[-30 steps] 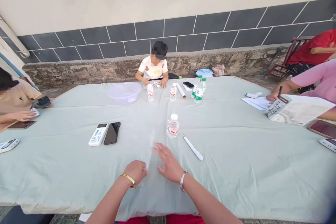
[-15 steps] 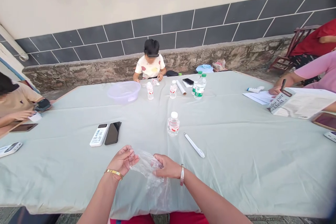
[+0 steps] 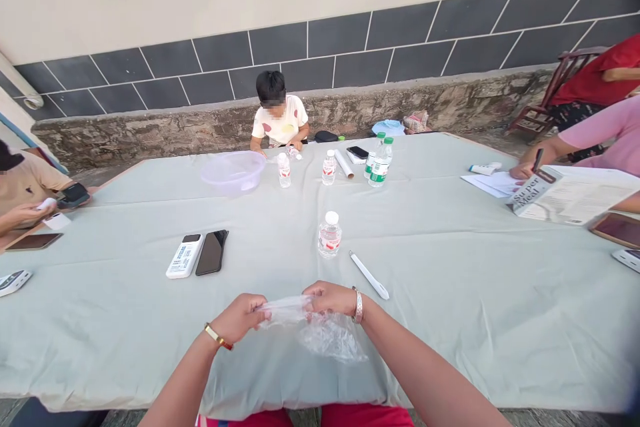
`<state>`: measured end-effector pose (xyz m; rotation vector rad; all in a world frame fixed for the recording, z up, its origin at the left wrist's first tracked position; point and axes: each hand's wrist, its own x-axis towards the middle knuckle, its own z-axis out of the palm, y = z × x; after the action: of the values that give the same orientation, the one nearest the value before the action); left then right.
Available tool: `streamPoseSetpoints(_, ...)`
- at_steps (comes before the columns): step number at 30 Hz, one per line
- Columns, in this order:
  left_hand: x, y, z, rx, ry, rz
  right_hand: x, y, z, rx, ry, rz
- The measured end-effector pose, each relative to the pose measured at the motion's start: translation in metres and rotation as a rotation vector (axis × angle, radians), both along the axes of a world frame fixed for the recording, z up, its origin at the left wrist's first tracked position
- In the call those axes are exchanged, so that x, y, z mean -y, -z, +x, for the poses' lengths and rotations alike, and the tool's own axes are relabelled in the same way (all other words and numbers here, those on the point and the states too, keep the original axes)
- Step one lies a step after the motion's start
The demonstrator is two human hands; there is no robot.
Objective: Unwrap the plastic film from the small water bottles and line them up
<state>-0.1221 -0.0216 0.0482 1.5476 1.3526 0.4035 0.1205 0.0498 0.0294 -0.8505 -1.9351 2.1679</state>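
A clear plastic bag (image 3: 333, 337) is stretched between my two hands above the near part of the table. My left hand (image 3: 243, 315) is closed on one end of it, and my right hand (image 3: 327, 300) grips it farther along, with the loose, crumpled part hanging below. Just beyond my right hand stands a small clear bottle (image 3: 330, 237) with a white cap. A white pen-like stick (image 3: 369, 275) lies to the right of that bottle. Left of my hands, a white power bank (image 3: 184, 257) and a black phone (image 3: 212, 253) lie side by side.
On the grey-green tablecloth (image 3: 450, 293) are a translucent purple basin (image 3: 234, 173), more small bottles (image 3: 284, 171), green-capped bottles (image 3: 381, 163) and a roll (image 3: 344, 164). A person sits across; others sit left and right. A folded printed card (image 3: 565, 197) stands at right.
My hands have pulled the bag taut between them. Its loose part has swung from hanging down at the table edge to bunching under my right hand. The view has shifted slightly.
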Motion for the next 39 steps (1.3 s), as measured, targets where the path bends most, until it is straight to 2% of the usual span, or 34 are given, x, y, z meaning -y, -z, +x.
streamPoseSetpoints(3,-0.004,-0.011,-0.008,0.225,-0.057,-0.074,0.001,0.003,0.002,0.112,-0.105,0.157)
streamPoseSetpoints(5,-0.006,-0.017,-0.008,0.409,-0.100,-0.160,0.003,0.008,-0.001,0.213,-0.101,0.300)
streamPoseSetpoints(6,-0.007,-0.019,-0.006,0.512,-0.162,-0.194,0.004,0.010,-0.003,0.248,-0.067,0.356)
streamPoseSetpoints(8,-0.010,-0.020,0.000,0.716,-0.391,-0.217,0.006,0.016,-0.008,0.245,0.041,0.411)
streamPoseSetpoints(10,-0.016,-0.017,0.008,0.865,-0.672,-0.190,0.011,0.023,-0.014,0.164,0.173,0.365)
streamPoseSetpoints(11,-0.019,-0.014,0.013,0.909,-0.792,-0.162,0.015,0.027,-0.018,0.107,0.245,0.298)
streamPoseSetpoints(12,-0.023,-0.012,0.017,0.930,-0.881,-0.120,0.019,0.031,-0.022,0.050,0.316,0.207)
streamPoseSetpoints(14,-0.030,-0.007,0.024,0.878,-0.965,0.015,0.031,0.039,-0.031,-0.018,0.414,0.008)
streamPoseSetpoints(16,-0.035,-0.003,0.029,0.651,-0.937,0.199,0.042,0.042,-0.036,-0.010,0.409,-0.065)
streamPoseSetpoints(19,-0.035,0.004,0.034,0.220,-0.709,0.367,0.043,0.031,-0.033,0.025,0.341,0.137)
streamPoseSetpoints(21,-0.031,0.006,0.036,0.110,-0.532,0.341,0.033,0.017,-0.027,-0.025,0.443,0.260)
streamPoseSetpoints(23,-0.026,0.006,0.040,0.239,-0.463,0.193,0.020,0.006,-0.021,-0.106,0.641,0.247)
streamPoseSetpoints(25,-0.022,0.005,0.046,0.544,-0.482,0.003,0.012,0.002,-0.021,-0.165,0.797,0.179)
streamPoseSetpoints(27,-0.021,0.005,0.052,0.857,-0.523,-0.119,0.012,0.005,-0.027,-0.186,0.837,0.146)
streamPoseSetpoints(29,-0.021,0.008,0.058,0.977,-0.563,-0.071,0.020,0.012,-0.037,-0.199,0.825,0.140)
streamPoseSetpoints(32,-0.022,0.016,0.065,0.866,-0.594,0.091,0.035,0.015,-0.047,-0.235,0.796,0.013)
streamPoseSetpoints(36,-0.020,0.023,0.067,0.672,-0.529,0.139,0.044,0.006,-0.044,-0.345,0.605,-0.335)
streamPoseSetpoints(38,-0.021,0.025,0.062,0.643,-0.574,0.156,0.043,0.006,-0.036,-0.345,0.542,-0.388)
streamPoseSetpoints(39,-0.022,0.026,0.058,0.636,-0.622,0.179,0.040,0.007,-0.029,-0.303,0.547,-0.349)
